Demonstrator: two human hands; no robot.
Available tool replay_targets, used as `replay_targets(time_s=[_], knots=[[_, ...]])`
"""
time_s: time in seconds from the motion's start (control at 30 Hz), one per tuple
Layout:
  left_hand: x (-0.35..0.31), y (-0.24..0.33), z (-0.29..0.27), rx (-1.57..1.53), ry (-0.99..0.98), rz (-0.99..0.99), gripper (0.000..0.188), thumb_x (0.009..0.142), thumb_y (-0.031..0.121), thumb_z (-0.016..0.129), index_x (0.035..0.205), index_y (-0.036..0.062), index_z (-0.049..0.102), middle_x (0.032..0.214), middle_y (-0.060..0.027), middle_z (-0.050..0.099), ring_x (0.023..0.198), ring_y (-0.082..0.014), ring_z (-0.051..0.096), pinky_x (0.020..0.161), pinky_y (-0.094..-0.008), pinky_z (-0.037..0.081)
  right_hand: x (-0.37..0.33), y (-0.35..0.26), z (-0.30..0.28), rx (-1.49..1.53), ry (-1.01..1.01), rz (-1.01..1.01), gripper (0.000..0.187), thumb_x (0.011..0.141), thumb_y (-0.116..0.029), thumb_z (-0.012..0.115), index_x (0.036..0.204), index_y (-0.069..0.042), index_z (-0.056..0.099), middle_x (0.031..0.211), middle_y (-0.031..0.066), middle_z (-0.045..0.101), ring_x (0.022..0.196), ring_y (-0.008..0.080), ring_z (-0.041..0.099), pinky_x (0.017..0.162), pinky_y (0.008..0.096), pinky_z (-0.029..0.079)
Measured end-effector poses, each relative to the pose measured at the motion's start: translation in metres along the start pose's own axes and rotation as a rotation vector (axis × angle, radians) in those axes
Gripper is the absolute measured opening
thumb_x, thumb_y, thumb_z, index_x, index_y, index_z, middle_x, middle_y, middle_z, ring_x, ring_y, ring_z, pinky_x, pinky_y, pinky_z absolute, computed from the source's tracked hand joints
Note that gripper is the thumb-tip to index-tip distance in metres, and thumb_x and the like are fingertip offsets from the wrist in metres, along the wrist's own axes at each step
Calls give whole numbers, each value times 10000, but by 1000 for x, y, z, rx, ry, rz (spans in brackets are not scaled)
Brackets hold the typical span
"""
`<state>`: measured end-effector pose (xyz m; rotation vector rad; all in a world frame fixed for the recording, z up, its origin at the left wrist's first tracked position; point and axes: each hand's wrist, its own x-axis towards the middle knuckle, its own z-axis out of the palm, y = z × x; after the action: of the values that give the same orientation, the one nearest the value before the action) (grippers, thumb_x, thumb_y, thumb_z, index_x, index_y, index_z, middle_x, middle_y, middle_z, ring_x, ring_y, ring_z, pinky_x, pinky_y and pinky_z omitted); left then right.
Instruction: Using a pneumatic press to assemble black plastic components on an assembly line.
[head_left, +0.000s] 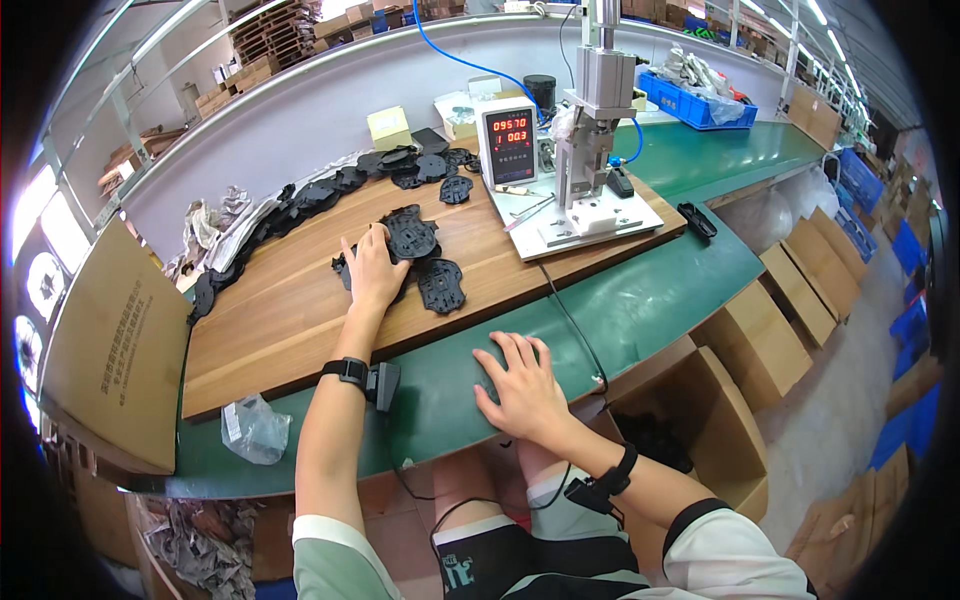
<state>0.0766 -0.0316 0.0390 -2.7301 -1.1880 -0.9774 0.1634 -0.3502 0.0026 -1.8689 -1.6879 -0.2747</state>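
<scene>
On the wooden board, my left hand bends its fingers over a small cluster of black moulded plastic parts. Its thumb and fingertips press at the edge of one black plastic part; the hand partly covers others beneath it. Just right of it lies another black plastic shell, flat on the board. My right hand rests palm down on the green tabletop, fingers spread, with nothing held. Dark straps with small boxes are around both wrists.
A metal bench press with a red-digit counter box stands at the back right. More black parts line the board's far edge. A carton borders the left, near a plastic bag. A cable crosses the front edge.
</scene>
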Motion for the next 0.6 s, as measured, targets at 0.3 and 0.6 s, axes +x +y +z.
replay_targets(time_s=[0.3, 0.6], knots=[[-24, 38, -50, -270, 507, 195, 208, 961, 176, 739, 994, 9, 619, 1114, -139, 700, 1047, -346, 667, 857, -450, 511, -7, -4, 1, -10, 0, -8, 495, 881, -284, 672, 1308, -39, 625, 1429, 217, 516, 1364, 351, 463, 1152, 514, 310], [-89, 42, -35, -455, 663, 52, 287, 927, 7, 641, 1204, -15, 569, 1014, -181, 642, 905, -331, 633, 810, -413, 512, 83, 4, 14, -139, 85, -194, 751, 797, -128, 753, 1487, -43, 466, 1527, 202, 433, 1416, 353, 426, 1085, 477, 411]])
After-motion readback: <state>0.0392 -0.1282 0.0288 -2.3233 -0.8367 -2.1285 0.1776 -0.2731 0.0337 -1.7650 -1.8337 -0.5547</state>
